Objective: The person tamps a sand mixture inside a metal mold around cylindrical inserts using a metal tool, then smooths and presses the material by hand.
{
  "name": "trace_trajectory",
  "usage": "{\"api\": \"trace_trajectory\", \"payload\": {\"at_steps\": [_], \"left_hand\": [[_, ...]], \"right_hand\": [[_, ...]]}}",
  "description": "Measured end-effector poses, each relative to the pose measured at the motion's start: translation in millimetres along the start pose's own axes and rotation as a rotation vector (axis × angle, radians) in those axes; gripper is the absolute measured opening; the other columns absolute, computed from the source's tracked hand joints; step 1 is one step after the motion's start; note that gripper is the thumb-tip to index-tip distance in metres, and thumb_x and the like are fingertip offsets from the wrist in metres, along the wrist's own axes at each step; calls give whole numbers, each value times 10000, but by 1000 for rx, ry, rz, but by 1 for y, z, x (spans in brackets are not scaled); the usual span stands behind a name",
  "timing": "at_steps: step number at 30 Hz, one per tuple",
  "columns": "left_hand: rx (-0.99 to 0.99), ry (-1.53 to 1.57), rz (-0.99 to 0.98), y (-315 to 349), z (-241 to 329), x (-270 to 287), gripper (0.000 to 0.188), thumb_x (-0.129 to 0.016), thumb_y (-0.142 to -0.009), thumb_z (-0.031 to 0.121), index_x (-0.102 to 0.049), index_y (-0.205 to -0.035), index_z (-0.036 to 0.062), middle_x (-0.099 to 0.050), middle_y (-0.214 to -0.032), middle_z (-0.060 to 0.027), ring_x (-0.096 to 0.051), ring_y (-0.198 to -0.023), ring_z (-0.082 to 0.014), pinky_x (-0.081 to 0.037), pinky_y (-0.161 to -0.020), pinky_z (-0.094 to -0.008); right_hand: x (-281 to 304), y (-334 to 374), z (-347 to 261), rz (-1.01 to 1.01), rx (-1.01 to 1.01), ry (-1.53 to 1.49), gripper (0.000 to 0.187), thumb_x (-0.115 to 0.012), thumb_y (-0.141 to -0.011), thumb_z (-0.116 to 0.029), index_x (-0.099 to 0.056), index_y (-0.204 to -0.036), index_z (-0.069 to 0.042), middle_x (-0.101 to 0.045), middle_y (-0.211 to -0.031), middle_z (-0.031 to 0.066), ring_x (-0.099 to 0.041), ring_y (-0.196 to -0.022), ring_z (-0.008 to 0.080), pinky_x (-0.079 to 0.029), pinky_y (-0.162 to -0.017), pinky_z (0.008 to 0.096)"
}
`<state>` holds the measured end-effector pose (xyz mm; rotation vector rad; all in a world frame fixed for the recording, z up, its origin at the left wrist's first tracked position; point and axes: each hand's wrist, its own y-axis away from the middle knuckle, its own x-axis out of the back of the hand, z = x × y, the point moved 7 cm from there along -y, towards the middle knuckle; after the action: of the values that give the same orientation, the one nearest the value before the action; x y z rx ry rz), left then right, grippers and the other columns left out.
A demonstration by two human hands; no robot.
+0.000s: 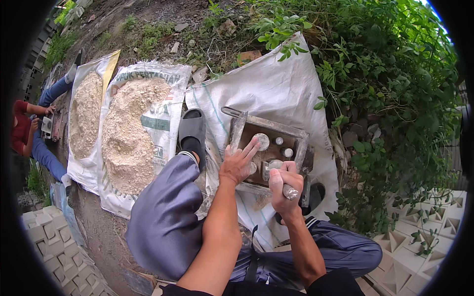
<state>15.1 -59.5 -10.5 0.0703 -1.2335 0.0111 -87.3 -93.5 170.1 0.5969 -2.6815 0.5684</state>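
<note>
A rectangular mould frame, dusty and grey, lies on a white woven sack between my feet. Round pale pieces of different sizes, among them a large disc and a small one, stand inside it. My left hand rests palm down over the frame's left side, fingers stretched out, with fingertips by the large disc. My right hand is closed round the thick handle of a powder-caked tool. Its rounded head is inside the frame, at the near right; whether it touches the bottom is hidden.
Two sacks heaped with pale powder lie to the left. Leafy plants crowd the right side. Patterned concrete blocks stand at the lower right, others at the lower left. Another person sits at the far left.
</note>
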Motion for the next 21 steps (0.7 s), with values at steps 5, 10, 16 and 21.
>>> {"api": "trace_trajectory", "payload": {"at_steps": [5, 10, 16, 21], "left_hand": [[-49, -30, 54, -15, 12, -2, 729, -536, -813, 159, -308, -1496, 276, -228, -1581, 125, -604, -887, -125, -363, -1012, -541], [-39, -30, 31, -8, 6, 0, 712, -518, -832, 140, -308, -1498, 276, -256, -1573, 110, -608, -876, -128, -360, -1016, -529], [-81, -36, 57, -15, 17, -1, 686, -508, -849, 143, -316, -1495, 271, -259, -1572, 106, -609, -893, -135, -366, -1007, -537], [-65, -21, 36, -11, 14, 0, 686, -517, -854, 154, -308, -1498, 268, -269, -1569, 100, -608, -919, -142, -350, -1012, -545]], "right_hand": [[22, 10, 9, 233, -7, -101, 287, -510, -826, 26, -484, -541, 0, -423, -486, 74, -315, -443, 225, -344, -606, 364], [26, 6, 9, 188, -104, -47, 303, -520, -828, 14, -480, -528, -1, -415, -473, 72, -327, -450, 205, -325, -576, 342], [27, 32, 43, 286, -123, -138, 319, -500, -853, -21, -485, -535, 6, -431, -498, 72, -367, -482, 199, -324, -548, 355], [43, 23, 11, 379, -239, -178, 323, -516, -845, -32, -476, -527, 11, -425, -489, 72, -389, -554, 186, -308, -513, 349]]}}
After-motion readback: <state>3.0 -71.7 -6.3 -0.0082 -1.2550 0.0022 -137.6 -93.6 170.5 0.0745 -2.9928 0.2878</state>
